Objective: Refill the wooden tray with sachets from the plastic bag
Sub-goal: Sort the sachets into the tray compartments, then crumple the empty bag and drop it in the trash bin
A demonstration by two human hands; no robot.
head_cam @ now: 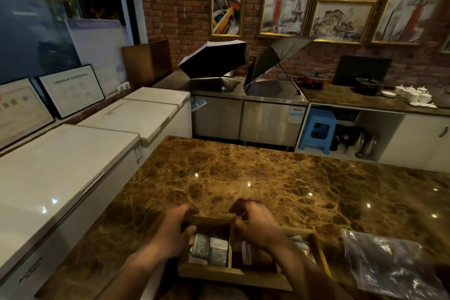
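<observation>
Gripping wooden tray (209, 271) far rim with both curled hands, left (170, 234) and right (255, 226); plastic bag (389, 260) right of right hand on desk (243, 173).

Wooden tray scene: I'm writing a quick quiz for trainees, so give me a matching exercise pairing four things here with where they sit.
Things:
1. wooden tray
2. plastic bag
3. blue stool
4. white cups

Places:
A. on the far brown counter by the brick wall
B. under both hands, at the near edge of the marble counter
C. in the open space below the far counter
D. on the marble counter, right of the tray

Pairs: 1-B, 2-D, 3-C, 4-A
</observation>
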